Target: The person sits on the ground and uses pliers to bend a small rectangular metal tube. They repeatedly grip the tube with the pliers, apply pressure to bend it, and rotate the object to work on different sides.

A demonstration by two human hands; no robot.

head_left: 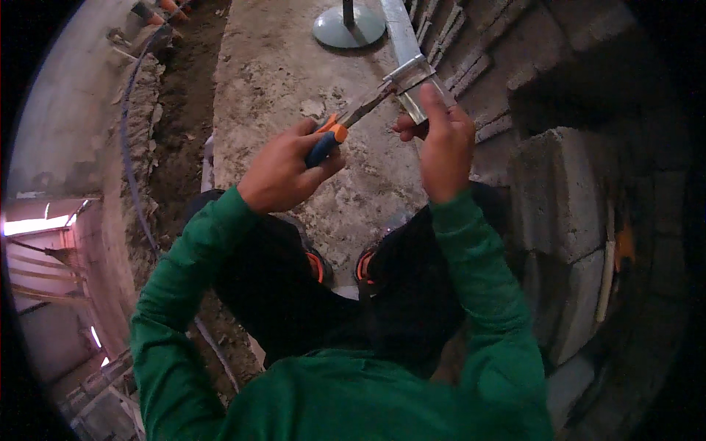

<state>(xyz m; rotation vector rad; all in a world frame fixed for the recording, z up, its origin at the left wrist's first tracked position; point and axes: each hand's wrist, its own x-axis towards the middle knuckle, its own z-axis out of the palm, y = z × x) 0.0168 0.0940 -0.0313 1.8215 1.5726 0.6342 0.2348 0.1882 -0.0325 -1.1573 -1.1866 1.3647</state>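
My left hand [288, 167] is closed around the orange and blue handles of a pair of pliers [322, 149]. The long jaws of the pliers point up and to the right and reach the edge of a shiny metal channel [417, 87]. My right hand [446, 151] grips the near end of that channel, thumb on top and fingers curled beneath. A folded metal edge stands out across the channel near the plier tips. Beyond it a long pale metal strip [401, 33] runs away from me; whether the two are one piece I cannot tell.
A round grey base [349, 29] with a post stands ahead on the rough concrete floor [272, 66]. Stacked grey blocks [555, 191] line the right. A dirt trench [180, 103] and a bluish hose [129, 140] run along the left. My sandalled feet are below my hands.
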